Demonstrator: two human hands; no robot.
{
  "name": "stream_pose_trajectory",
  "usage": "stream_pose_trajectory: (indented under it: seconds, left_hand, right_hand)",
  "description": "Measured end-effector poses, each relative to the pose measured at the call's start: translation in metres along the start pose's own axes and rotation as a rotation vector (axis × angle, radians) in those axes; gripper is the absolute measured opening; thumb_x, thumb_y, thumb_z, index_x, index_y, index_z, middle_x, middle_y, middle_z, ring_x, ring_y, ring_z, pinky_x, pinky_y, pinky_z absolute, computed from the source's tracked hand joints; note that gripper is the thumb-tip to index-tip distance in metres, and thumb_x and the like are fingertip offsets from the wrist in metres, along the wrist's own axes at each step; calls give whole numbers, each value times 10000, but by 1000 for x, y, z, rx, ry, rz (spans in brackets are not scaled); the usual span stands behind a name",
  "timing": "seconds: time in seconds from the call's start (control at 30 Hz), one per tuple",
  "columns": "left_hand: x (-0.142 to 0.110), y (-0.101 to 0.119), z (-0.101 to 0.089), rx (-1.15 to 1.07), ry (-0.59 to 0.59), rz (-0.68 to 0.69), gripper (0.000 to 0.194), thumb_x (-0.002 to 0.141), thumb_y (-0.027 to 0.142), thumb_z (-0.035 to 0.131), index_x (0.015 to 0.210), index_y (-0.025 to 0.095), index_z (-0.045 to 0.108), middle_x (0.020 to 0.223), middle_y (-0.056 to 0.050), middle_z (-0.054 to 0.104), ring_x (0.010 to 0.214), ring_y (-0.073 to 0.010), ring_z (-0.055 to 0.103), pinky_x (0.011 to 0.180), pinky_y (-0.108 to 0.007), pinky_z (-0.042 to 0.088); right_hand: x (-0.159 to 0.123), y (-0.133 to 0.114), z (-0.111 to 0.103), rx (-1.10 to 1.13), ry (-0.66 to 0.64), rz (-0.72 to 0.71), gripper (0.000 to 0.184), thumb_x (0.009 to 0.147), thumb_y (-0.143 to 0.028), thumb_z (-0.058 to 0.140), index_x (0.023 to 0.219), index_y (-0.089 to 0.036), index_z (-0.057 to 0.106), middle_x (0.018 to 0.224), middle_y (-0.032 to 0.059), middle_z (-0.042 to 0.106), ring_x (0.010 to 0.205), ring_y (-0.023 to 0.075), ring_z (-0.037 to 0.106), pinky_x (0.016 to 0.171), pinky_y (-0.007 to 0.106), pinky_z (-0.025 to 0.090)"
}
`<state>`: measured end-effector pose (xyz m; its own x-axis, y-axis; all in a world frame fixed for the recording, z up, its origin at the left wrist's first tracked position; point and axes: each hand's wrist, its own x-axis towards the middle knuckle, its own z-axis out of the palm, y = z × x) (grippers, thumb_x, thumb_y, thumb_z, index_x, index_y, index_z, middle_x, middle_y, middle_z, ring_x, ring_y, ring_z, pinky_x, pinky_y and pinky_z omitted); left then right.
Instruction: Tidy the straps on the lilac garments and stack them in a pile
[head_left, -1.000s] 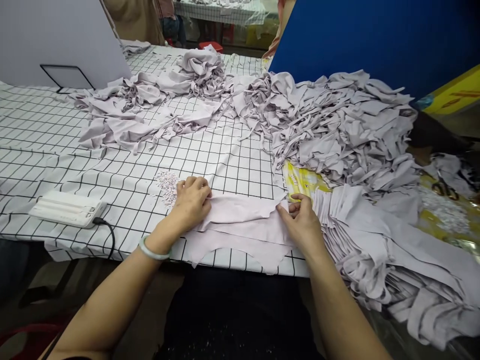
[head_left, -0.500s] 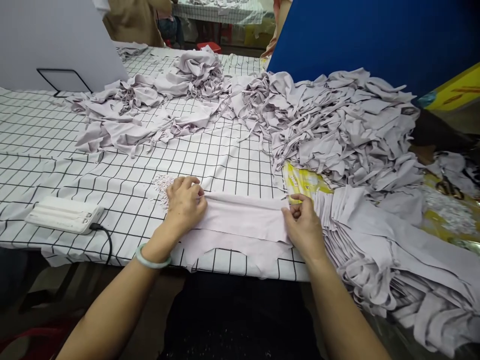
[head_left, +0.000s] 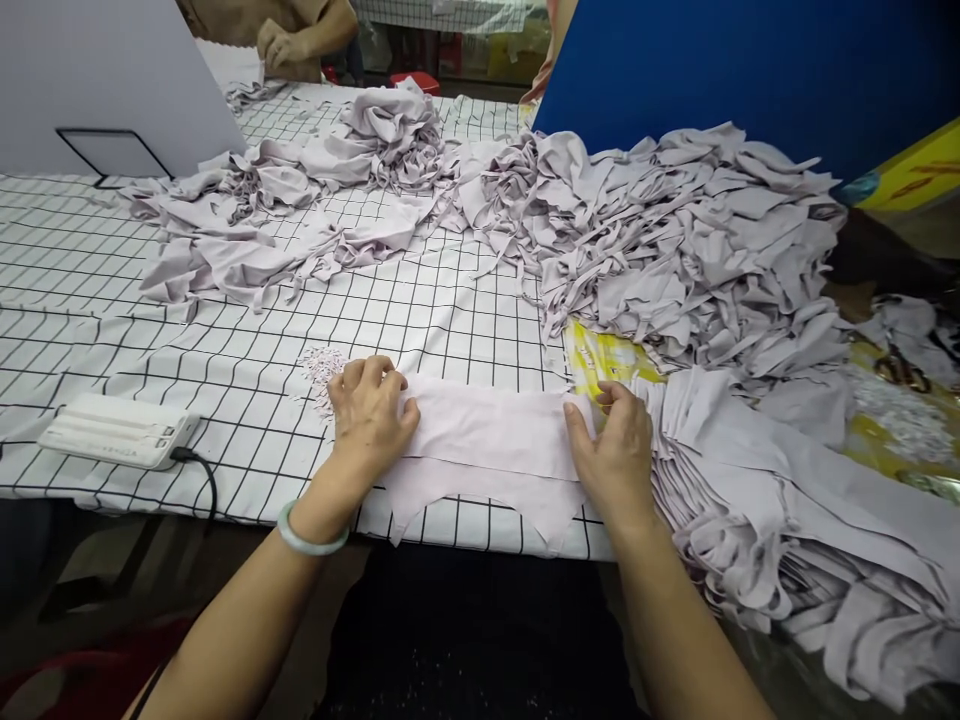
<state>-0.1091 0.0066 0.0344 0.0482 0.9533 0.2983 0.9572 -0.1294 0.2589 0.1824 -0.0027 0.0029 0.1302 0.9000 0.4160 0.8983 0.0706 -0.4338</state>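
A folded piece of pale pinkish-grey fabric (head_left: 487, 425) lies flat at the table's near edge, its lower layer showing scalloped cut-outs. My left hand (head_left: 369, 415) rests at its left end, fingers curved and thumb apart from them. At the right end is my right hand (head_left: 613, 440), thumb on the fabric's corner and the other fingers spread away from it. Small fabric scraps (head_left: 321, 375) lie just beyond my left fingers. Close to the right of my right hand, a stack of similar cut pieces (head_left: 720, 440) hangs over the table edge.
A large heap of loose fabric (head_left: 675, 240) covers the right back; more strips (head_left: 240, 260) lie at the left back. A white power bank (head_left: 116, 430) with a black cable sits left. A white board (head_left: 112, 80) and a blue board (head_left: 735, 70) stand behind. Across the table, another person's hand (head_left: 279, 45) shows.
The fabric's upper layer now lies smoother and flatter. My right thumb and fingers have parted from a pinch at its edge. The other person's hand has come into view.
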Motion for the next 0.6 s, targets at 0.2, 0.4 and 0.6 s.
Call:
stream_pose_trajectory:
  seconds: [0.2, 0.4, 0.6]
  left_hand:
    - [11, -1, 10, 27, 0, 37, 155, 777, 81, 561, 709, 218, 585, 1045, -94, 653, 1063, -325, 508, 883, -523, 360]
    - [11, -15, -6, -34, 57, -129, 103, 752, 121, 599, 732, 222, 608, 1155, -116, 634, 1147, -379, 490, 880, -568, 411]
    - [-22, -4, 4, -46, -73, 239, 425, 917, 191, 473, 1339, 191, 519, 1537, -123, 422, 1458, -332, 315, 1175, -551, 271]
  right_hand:
    - [-14, 1, 7, -118, -64, -50, 365, 953, -377, 477, 1237, -152, 521, 1137, 185, 612, 1067, 342, 543, 926, 515, 446]
    - [-17, 4, 6, -128, -81, -120, 381, 989, -366, 423, 1259, -126, 542, 1168, 196, 628, 1125, 334, 548, 984, 507, 448]
    - [-27, -2, 0, -218, -283, -135, 586, 1021, -418, 334, 1532, -133, 339, 1582, 173, 374, 1483, 315, 297, 1175, 556, 299]
